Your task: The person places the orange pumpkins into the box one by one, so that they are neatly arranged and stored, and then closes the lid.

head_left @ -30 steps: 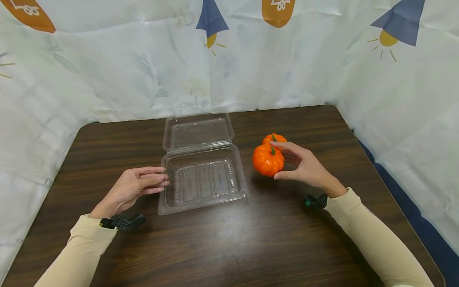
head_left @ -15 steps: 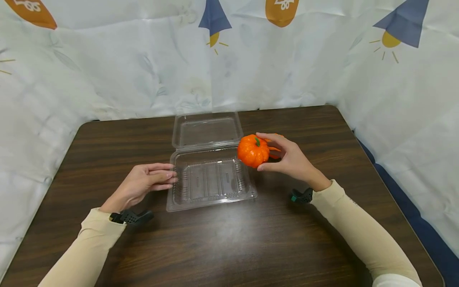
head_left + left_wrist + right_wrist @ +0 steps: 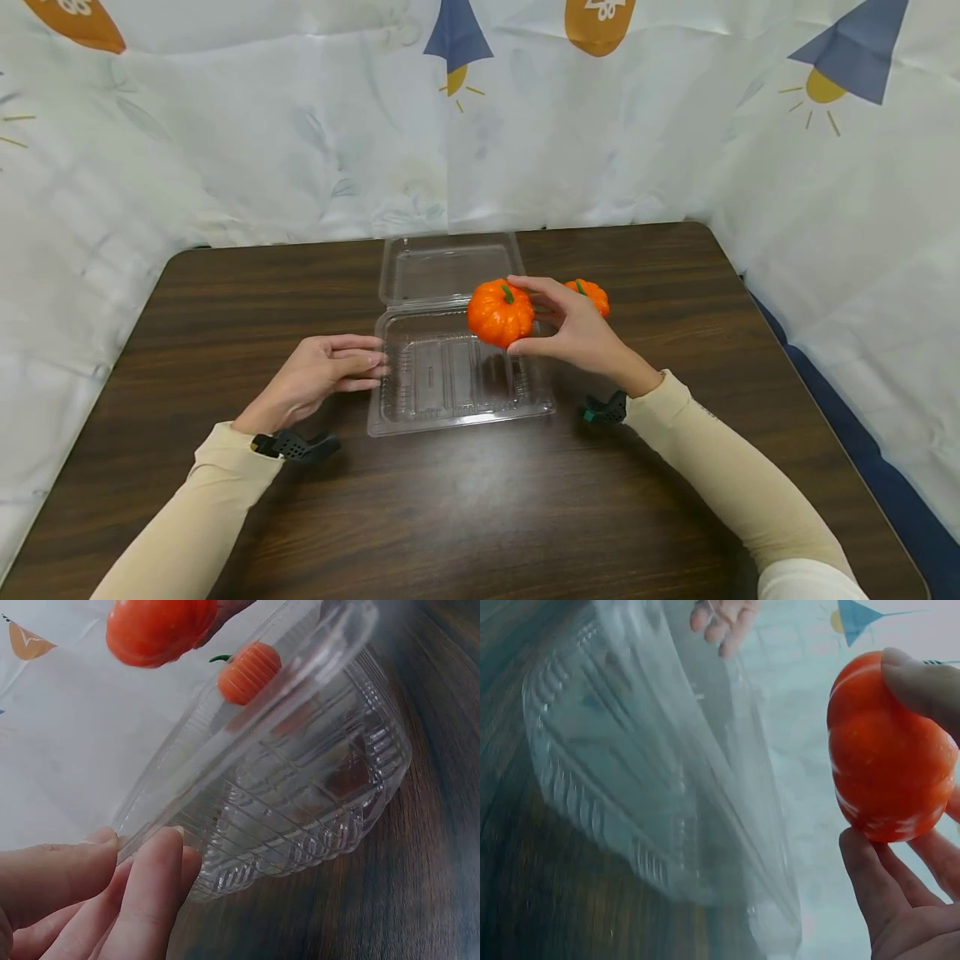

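Note:
My right hand (image 3: 572, 330) grips an orange toy pumpkin (image 3: 500, 312) with a green stem, holding it in the air over the right part of an open clear plastic clamshell box (image 3: 459, 400). In the right wrist view the pumpkin (image 3: 889, 746) sits between thumb and fingers. A second, smaller pumpkin (image 3: 591, 295) rests on the table behind my right hand, and the left wrist view shows this smaller pumpkin (image 3: 249, 672) beyond the box (image 3: 300, 787). My left hand (image 3: 330, 373) lies flat, straight fingertips (image 3: 154, 889) touching the box's left rim.
The dark wooden table (image 3: 480, 500) ends at its right edge near a drop to a blue floor strip (image 3: 862, 467). A white printed cloth (image 3: 225, 133) walls in the back and sides. The box's lid (image 3: 448, 268) lies folded back toward the cloth.
My right hand lifted the larger pumpkin off the table and carried it left, to above the box. The smaller pumpkin stays where it was. The left hand kept touching the box rim.

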### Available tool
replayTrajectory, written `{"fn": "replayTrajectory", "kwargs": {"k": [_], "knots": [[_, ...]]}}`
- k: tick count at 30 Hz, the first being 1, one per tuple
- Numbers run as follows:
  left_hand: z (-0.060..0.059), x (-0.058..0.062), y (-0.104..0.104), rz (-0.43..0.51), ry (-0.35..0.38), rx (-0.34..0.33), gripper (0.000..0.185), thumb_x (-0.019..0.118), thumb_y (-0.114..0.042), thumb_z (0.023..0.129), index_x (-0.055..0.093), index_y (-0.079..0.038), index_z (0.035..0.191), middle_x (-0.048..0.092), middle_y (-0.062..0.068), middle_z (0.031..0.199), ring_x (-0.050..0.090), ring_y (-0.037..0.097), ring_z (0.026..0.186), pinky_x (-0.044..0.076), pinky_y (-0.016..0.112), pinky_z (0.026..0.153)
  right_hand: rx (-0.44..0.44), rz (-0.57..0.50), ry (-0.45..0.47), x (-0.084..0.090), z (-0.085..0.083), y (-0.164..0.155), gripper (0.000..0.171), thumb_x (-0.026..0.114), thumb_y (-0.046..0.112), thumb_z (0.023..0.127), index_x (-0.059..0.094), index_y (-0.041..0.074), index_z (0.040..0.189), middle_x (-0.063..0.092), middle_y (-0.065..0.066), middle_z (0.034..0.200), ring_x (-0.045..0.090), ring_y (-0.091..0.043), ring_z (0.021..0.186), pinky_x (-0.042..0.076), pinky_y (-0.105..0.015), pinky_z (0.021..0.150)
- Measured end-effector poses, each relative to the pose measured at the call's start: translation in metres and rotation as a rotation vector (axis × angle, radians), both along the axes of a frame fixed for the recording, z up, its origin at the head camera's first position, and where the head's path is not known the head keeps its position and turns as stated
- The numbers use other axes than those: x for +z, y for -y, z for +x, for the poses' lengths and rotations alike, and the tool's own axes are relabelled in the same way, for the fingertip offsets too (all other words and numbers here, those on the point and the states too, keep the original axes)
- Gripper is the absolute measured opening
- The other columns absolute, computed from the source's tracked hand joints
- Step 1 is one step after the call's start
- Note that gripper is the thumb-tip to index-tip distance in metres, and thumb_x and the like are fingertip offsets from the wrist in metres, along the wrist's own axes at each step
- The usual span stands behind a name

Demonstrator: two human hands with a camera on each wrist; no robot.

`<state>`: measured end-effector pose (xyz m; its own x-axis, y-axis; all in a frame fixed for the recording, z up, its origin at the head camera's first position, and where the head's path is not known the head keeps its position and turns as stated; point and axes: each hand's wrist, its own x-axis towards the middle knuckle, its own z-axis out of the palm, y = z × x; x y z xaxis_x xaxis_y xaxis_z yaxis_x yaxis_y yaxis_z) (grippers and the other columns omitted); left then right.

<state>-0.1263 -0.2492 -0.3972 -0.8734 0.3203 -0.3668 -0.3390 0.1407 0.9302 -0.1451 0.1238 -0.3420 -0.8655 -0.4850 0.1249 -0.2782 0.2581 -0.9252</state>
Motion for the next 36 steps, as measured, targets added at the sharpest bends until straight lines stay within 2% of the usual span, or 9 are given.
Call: {"fn": "replayTrajectory", "kwargs": {"k": [9, 12, 16, 21, 27, 36], "knots": [[-0.002, -0.002, -0.009, 0.023, 0.004, 0.005, 0.057, 0.07, -0.018, 0.09, 0.048, 0.005, 0.137, 0.068, 0.017, 0.124, 0.073, 0.016, 0.1, 0.061, 0.035, 0.087, 0.015, 0.078, 0.0, -0.001, 0.002, 0.021, 0.08, 0.086, 0.012, 0.072, 0.047, 0.017, 0.142, 0.05, -0.001, 0.147, 0.055, -0.024, 0.131, 0.05, -0.041, 0.109], [-0.004, -0.002, -0.011, 0.031, 0.011, 0.011, 0.057, 0.071, -0.017, 0.089, 0.049, 0.005, 0.136, 0.069, 0.016, 0.123, 0.073, 0.016, 0.099, 0.061, 0.035, 0.087, 0.032, 0.071, 0.008, -0.005, 0.002, 0.026, 0.08, 0.086, 0.011, 0.072, 0.047, 0.016, 0.142, 0.05, -0.002, 0.147, 0.055, -0.024, 0.131, 0.05, -0.042, 0.109], [-0.006, -0.002, -0.013, 0.044, 0.017, 0.023, 0.055, 0.071, -0.014, 0.089, 0.049, 0.006, 0.136, 0.07, 0.015, 0.121, 0.074, 0.015, 0.098, 0.061, 0.035, 0.086, 0.046, 0.069, 0.016, -0.017, -0.002, 0.03, 0.081, 0.087, 0.014, 0.071, 0.048, 0.022, 0.142, 0.052, 0.002, 0.145, 0.056, -0.021, 0.13, 0.052, -0.04, 0.108], [-0.006, -0.003, -0.014, 0.052, 0.02, 0.034, 0.054, 0.07, -0.013, 0.089, 0.049, 0.006, 0.136, 0.07, 0.016, 0.121, 0.074, 0.015, 0.096, 0.061, 0.035, 0.085, 0.056, 0.112, 0.007, -0.031, -0.005, 0.031, 0.08, 0.089, 0.027, 0.069, 0.049, 0.035, 0.139, 0.051, 0.011, 0.143, 0.056, -0.013, 0.128, 0.053, -0.034, 0.105], [-0.007, -0.003, -0.018, 0.054, 0.012, 0.021, 0.054, 0.07, -0.014, 0.089, 0.05, 0.005, 0.135, 0.068, 0.019, 0.123, 0.074, 0.016, 0.096, 0.061, 0.035, 0.085, 0.103, 0.118, -0.005, -0.037, -0.003, 0.037, 0.079, 0.087, 0.034, 0.071, 0.048, 0.035, 0.139, 0.05, 0.01, 0.145, 0.054, -0.014, 0.13, 0.054, -0.034, 0.105], [-0.007, -0.005, -0.022, 0.042, 0.021, 0.03, 0.053, 0.071, -0.016, 0.089, 0.052, 0.003, 0.134, 0.067, 0.02, 0.125, 0.074, 0.015, 0.095, 0.061, 0.035, 0.085, 0.097, 0.168, -0.001, -0.045, 0.001, 0.049, 0.079, 0.088, 0.037, 0.069, 0.049, 0.034, 0.138, 0.052, 0.01, 0.142, 0.056, -0.016, 0.127, 0.055, -0.036, 0.102]]}}
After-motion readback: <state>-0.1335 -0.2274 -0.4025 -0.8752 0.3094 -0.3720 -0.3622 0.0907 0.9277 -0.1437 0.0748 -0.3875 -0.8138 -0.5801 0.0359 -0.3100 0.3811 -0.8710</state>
